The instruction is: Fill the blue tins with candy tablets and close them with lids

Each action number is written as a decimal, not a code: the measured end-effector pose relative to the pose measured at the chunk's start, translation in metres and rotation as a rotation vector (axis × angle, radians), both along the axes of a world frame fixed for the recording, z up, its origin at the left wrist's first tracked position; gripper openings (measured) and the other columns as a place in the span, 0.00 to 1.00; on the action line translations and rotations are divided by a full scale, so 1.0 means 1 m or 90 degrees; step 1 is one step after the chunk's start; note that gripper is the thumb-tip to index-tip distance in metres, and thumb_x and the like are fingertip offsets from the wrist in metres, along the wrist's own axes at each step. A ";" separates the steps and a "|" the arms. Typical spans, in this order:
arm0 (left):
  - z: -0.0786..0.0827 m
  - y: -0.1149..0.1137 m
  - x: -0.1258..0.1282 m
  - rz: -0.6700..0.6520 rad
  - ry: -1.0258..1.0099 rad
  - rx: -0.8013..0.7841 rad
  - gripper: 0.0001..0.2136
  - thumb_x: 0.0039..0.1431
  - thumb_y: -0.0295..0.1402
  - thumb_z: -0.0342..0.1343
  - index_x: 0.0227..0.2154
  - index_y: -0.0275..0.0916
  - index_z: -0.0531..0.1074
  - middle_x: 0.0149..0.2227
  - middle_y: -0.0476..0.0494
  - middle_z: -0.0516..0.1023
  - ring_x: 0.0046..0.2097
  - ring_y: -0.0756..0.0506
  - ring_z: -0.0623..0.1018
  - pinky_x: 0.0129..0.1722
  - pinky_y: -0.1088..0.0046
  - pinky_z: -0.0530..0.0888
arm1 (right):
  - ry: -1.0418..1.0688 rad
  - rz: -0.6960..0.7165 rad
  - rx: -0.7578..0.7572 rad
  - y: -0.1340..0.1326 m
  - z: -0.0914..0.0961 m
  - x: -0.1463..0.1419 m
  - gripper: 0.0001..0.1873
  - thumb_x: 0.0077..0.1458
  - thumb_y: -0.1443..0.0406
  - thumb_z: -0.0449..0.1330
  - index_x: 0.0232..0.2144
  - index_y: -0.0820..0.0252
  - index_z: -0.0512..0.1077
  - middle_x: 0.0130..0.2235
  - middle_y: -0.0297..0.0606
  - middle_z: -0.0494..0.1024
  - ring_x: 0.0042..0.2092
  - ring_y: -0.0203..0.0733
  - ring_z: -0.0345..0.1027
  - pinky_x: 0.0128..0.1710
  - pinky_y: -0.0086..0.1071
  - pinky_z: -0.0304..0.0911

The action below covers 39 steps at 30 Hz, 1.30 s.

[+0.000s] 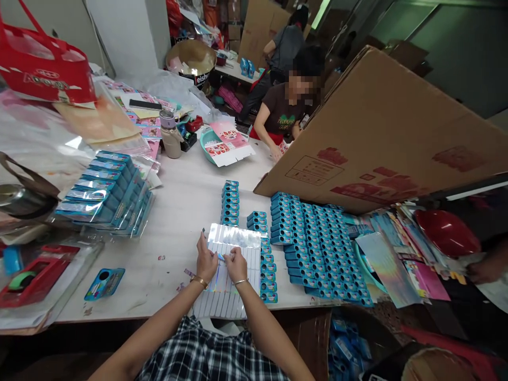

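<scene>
A shiny silvery sheet (235, 238) marked into narrow strips, apparently stickers, is in front of me, its lower part reaching the table's front edge. My left hand (206, 260) grips it by the left side, thumb over the face and fingers along the edge. My right hand (237, 265) is closed in a pinch over the middle of the sheet. Between the two thumbs a small blue piece (221, 257) shows; its kind is too small to make out. Just right of the sheet stands a row of small blue boxes (269, 278) with round dark openings.
Stacked blue boxes (321, 243) stand at right beside a large leaning cardboard box (381, 132). Wrapped blue packs (109, 193), a single blue box (104, 284) and a red tape dispenser (39, 275) lie left. A bottle (170, 138) stands farther back; a co-worker (278, 114) sits across.
</scene>
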State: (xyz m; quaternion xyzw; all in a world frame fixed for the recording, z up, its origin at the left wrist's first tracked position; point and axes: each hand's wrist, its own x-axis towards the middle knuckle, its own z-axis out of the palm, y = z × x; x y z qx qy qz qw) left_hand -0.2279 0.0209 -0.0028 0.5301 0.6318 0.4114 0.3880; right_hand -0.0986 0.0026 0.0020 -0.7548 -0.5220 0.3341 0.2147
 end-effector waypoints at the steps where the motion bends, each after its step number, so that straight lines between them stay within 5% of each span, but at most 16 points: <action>1: -0.001 0.000 0.000 -0.004 0.014 -0.001 0.45 0.50 0.25 0.54 0.68 0.42 0.35 0.63 0.28 0.53 0.36 0.46 0.75 0.42 0.60 0.77 | -0.041 0.010 -0.018 0.001 -0.001 -0.001 0.12 0.54 0.59 0.56 0.39 0.56 0.61 0.24 0.28 0.68 0.29 0.41 0.66 0.30 0.30 0.52; 6: -0.005 -0.001 -0.005 -0.016 0.065 -0.001 0.45 0.50 0.27 0.55 0.68 0.40 0.36 0.64 0.28 0.52 0.38 0.44 0.76 0.41 0.61 0.76 | -0.156 0.048 -0.082 0.002 -0.006 -0.001 0.13 0.55 0.61 0.57 0.42 0.56 0.60 0.31 0.33 0.73 0.34 0.43 0.69 0.30 0.30 0.50; 12: 0.007 0.000 -0.022 0.015 0.069 -0.011 0.43 0.54 0.33 0.55 0.68 0.40 0.37 0.62 0.28 0.55 0.31 0.49 0.72 0.38 0.61 0.75 | -0.103 0.030 -0.056 -0.003 0.001 0.001 0.10 0.55 0.61 0.55 0.40 0.56 0.62 0.27 0.31 0.70 0.31 0.42 0.67 0.29 0.30 0.50; 17: 0.066 0.003 -0.040 0.070 -0.227 -0.057 0.41 0.58 0.42 0.56 0.68 0.42 0.39 0.42 0.42 0.72 0.29 0.51 0.69 0.36 0.70 0.71 | 0.140 -0.104 0.066 -0.002 0.032 0.011 0.16 0.57 0.53 0.52 0.41 0.58 0.64 0.27 0.30 0.67 0.30 0.39 0.63 0.31 0.30 0.58; 21: 0.117 0.002 -0.044 -0.093 -0.570 -0.218 0.32 0.62 0.53 0.44 0.65 0.44 0.51 0.40 0.43 0.74 0.23 0.53 0.66 0.27 0.74 0.66 | 0.371 -0.148 0.054 0.010 0.068 0.028 0.30 0.54 0.44 0.54 0.51 0.57 0.65 0.43 0.41 0.72 0.43 0.41 0.66 0.37 0.31 0.63; 24: 0.130 -0.001 -0.038 -0.173 -0.651 -0.293 0.32 0.63 0.56 0.39 0.65 0.45 0.52 0.46 0.39 0.74 0.22 0.54 0.66 0.24 0.74 0.63 | 0.510 -0.100 -0.033 0.016 0.091 0.040 0.37 0.55 0.38 0.44 0.51 0.57 0.69 0.51 0.47 0.72 0.48 0.44 0.67 0.39 0.33 0.64; 27: 0.126 -0.005 -0.031 -0.216 -0.636 -0.316 0.32 0.62 0.56 0.39 0.65 0.47 0.50 0.48 0.38 0.72 0.22 0.54 0.67 0.24 0.74 0.63 | 0.561 -0.042 -0.084 0.014 0.105 0.045 0.43 0.54 0.35 0.39 0.44 0.61 0.74 0.46 0.49 0.75 0.44 0.44 0.70 0.37 0.33 0.63; 31: 0.118 -0.011 -0.024 -0.236 -0.555 -0.324 0.34 0.61 0.56 0.43 0.66 0.46 0.49 0.46 0.41 0.73 0.22 0.54 0.67 0.25 0.73 0.64 | 0.505 -0.017 -0.079 0.002 0.104 0.042 0.32 0.51 0.39 0.53 0.34 0.62 0.73 0.35 0.41 0.76 0.36 0.40 0.70 0.33 0.30 0.60; 34: 0.105 -0.007 -0.014 -0.228 -0.437 -0.284 0.36 0.58 0.52 0.52 0.65 0.41 0.51 0.38 0.46 0.74 0.22 0.54 0.65 0.24 0.74 0.63 | 0.402 -0.025 -0.036 -0.003 0.091 0.041 0.24 0.47 0.46 0.62 0.25 0.61 0.69 0.25 0.34 0.71 0.29 0.37 0.65 0.30 0.29 0.57; 39: 0.055 0.016 0.016 -0.151 -0.136 -0.154 0.31 0.54 0.43 0.58 0.59 0.36 0.63 0.29 0.50 0.73 0.27 0.49 0.70 0.31 0.71 0.67 | 0.267 -0.058 0.004 0.005 0.051 0.039 0.19 0.50 0.50 0.58 0.20 0.59 0.65 0.22 0.31 0.67 0.27 0.35 0.60 0.30 0.30 0.57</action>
